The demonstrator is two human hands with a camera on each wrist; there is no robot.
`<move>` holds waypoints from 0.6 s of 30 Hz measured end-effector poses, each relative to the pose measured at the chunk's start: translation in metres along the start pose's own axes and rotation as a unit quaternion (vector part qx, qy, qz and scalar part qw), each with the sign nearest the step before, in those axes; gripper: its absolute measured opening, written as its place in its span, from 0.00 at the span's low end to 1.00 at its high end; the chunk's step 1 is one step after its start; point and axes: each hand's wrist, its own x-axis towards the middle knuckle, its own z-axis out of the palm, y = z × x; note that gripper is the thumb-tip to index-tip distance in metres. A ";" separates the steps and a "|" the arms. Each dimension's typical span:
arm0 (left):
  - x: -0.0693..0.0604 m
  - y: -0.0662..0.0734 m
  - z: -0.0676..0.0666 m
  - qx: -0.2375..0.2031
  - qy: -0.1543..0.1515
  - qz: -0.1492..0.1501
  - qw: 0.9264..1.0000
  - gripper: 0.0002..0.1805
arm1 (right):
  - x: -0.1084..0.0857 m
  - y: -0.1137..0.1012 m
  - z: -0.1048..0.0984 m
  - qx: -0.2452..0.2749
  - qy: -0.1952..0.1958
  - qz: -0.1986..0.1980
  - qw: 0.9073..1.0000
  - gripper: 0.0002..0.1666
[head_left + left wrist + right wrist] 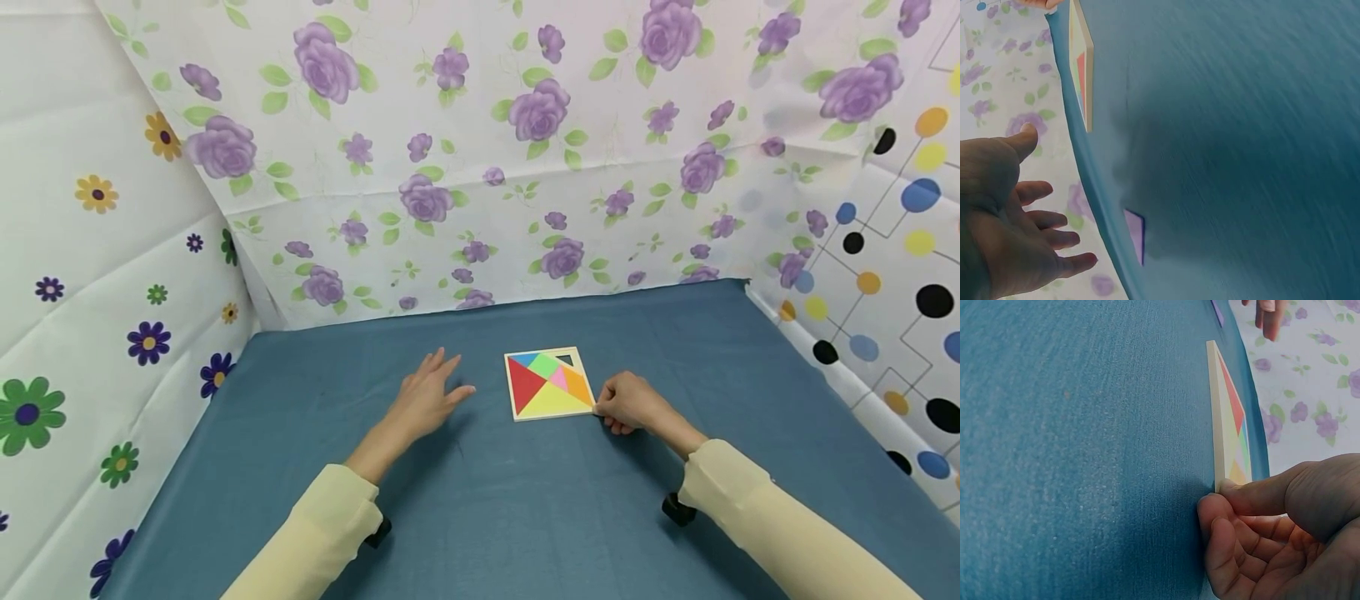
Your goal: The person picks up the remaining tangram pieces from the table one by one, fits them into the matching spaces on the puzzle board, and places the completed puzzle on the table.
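A square wooden tangram board (555,415) lies flat on the cloth, filled with red, yellow, green, blue, pink and orange pieces. A bare triangular slot (566,360) shows at its far right corner. My right hand (628,402) pinches the board's near right corner between thumb and curled fingers, also seen in the right wrist view. To the board's left, my left hand (422,402) hovers over the cloth with fingers spread, holding nothing. A loose purple triangle (1136,236) lies on the cloth in the left wrist view; in the head view the left hand hides it.
A blue cloth (495,517) covers the table. Behind it hangs a sheet with purple roses (540,110). Flower-print (97,267) and dotted (892,275) sheets enclose the left and right sides.
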 end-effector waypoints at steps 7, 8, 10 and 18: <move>-0.004 -0.022 -0.005 0.010 -0.014 -0.012 1.000 0.39 | 0.000 -0.001 0.000 -0.003 0.003 0.006 1.000 0.12; -0.004 -0.026 -0.006 0.010 -0.015 -0.013 1.000 0.39 | 0.000 -0.001 0.000 -0.003 0.003 0.006 1.000 0.12; -0.005 -0.032 -0.007 0.009 -0.017 -0.016 1.000 0.39 | 0.000 -0.001 0.000 -0.003 0.002 0.007 1.000 0.11; -0.005 -0.050 -0.012 0.027 -0.034 -0.012 0.999 0.40 | -0.001 -0.001 0.001 0.000 0.002 0.011 1.000 0.11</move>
